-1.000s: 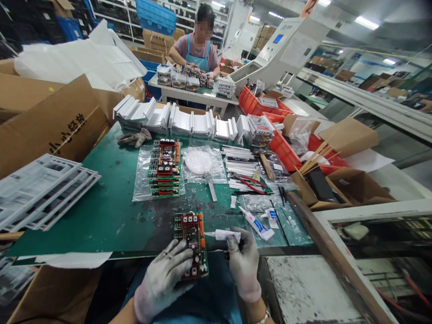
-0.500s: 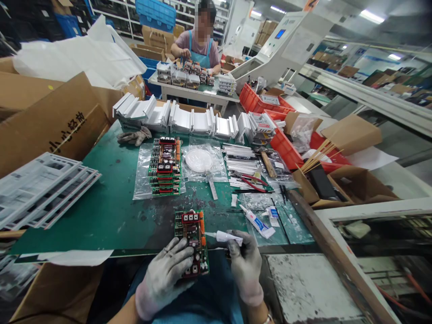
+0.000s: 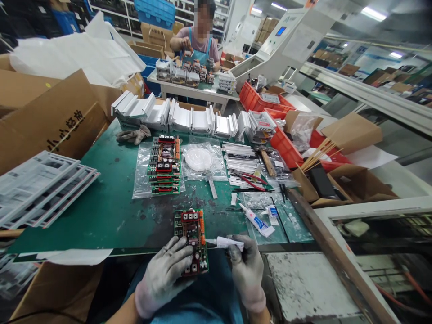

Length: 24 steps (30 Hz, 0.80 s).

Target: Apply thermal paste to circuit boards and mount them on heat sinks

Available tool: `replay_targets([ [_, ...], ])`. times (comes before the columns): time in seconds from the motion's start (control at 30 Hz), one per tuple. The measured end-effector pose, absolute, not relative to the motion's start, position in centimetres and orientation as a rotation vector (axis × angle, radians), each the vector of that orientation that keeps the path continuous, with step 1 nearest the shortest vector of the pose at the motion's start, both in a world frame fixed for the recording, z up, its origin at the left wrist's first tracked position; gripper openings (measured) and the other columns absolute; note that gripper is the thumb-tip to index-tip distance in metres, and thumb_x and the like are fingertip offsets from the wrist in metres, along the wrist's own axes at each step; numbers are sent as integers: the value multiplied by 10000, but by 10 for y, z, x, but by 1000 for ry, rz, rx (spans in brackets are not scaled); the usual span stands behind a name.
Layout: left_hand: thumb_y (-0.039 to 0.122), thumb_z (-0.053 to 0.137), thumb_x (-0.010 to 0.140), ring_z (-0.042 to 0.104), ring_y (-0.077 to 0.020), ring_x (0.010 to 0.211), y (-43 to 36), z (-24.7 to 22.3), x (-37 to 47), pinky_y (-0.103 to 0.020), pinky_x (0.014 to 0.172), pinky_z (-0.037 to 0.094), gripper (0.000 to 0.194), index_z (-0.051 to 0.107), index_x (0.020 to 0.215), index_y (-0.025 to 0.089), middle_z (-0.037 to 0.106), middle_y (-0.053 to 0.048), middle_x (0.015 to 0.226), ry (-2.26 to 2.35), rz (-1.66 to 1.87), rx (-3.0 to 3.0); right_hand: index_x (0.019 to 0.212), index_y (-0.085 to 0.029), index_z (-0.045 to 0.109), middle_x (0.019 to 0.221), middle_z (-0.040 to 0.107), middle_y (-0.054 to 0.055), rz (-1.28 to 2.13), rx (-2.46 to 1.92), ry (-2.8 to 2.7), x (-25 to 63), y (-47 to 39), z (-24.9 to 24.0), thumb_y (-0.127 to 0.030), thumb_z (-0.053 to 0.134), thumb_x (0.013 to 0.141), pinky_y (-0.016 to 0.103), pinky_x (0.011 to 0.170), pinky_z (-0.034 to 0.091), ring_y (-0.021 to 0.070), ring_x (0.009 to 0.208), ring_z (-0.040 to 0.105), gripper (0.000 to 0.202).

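Observation:
My left hand [image 3: 168, 270], in a grey-smudged white work glove, holds a green circuit board [image 3: 192, 227] by its lower left part. The fingers lie over the board's face; the thumb is hidden. The board's near end juts past the bench's front edge, and orange connectors run along its right side. In my gloved right hand [image 3: 248, 265], a white glue tube [image 3: 226, 243] is pinched between thumb and fingers. Its thin nozzle points left, at the board's right side just below the orange connectors. Whether the tip touches the board I cannot tell.
More circuit boards [image 3: 164, 164] are stacked on a plastic bag. A white round lid-like disc [image 3: 198, 159], another glue tube [image 3: 258, 220], red-handled pliers [image 3: 253, 181] and a hammer [image 3: 268, 163] lie on the green bench. Metal heatsinks [image 3: 192, 119] line the back. A co-worker [image 3: 199, 45] sits beyond.
The tube's nozzle has dropped slightly along the board's right side, toward me, and the tube has tilted a little. My left hand and the board stay nearly still. The co-worker's hands have moved.

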<state>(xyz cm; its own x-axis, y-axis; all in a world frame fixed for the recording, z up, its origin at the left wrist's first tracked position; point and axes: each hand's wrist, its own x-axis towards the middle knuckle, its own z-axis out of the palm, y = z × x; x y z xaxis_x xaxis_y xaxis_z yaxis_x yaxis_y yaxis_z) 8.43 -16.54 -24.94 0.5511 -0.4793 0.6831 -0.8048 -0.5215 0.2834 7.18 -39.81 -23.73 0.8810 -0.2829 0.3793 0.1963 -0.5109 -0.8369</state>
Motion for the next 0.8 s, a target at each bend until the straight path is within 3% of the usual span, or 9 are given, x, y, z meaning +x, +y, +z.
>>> replay_targets([
  [0.13,273,669,886,632,-223,1190,-164,-252,83,-410,1121,453,306,565,1159,183,748,-77,1058,-1022,701,2207,915,-233,658,815,741,25,-630,-2023,-2,69,-400,-236,-381,603,932,250,609,577,176,697,714,159],
  [0.43,299,570,961,586,-200,1253,-163,-253,83,-382,1172,382,235,566,1159,171,742,-75,1084,-1038,732,2211,946,-246,648,838,736,19,-663,-2032,-162,67,-397,-229,-326,608,935,229,616,572,158,706,716,90],
  [0.67,326,520,986,597,-190,1239,-152,-230,85,-367,1181,362,233,564,1162,179,750,-72,1067,-1066,788,2220,887,-185,675,809,755,82,-666,-1955,463,53,-421,-253,-602,663,812,300,616,572,239,711,720,424],
  [0.8,365,517,988,578,-193,1263,-134,-183,115,-350,1178,370,227,568,1132,197,745,-71,1091,-1035,959,2283,983,-165,669,859,755,93,-631,-1796,661,56,-415,-254,-632,627,824,336,676,566,273,794,716,495],
])
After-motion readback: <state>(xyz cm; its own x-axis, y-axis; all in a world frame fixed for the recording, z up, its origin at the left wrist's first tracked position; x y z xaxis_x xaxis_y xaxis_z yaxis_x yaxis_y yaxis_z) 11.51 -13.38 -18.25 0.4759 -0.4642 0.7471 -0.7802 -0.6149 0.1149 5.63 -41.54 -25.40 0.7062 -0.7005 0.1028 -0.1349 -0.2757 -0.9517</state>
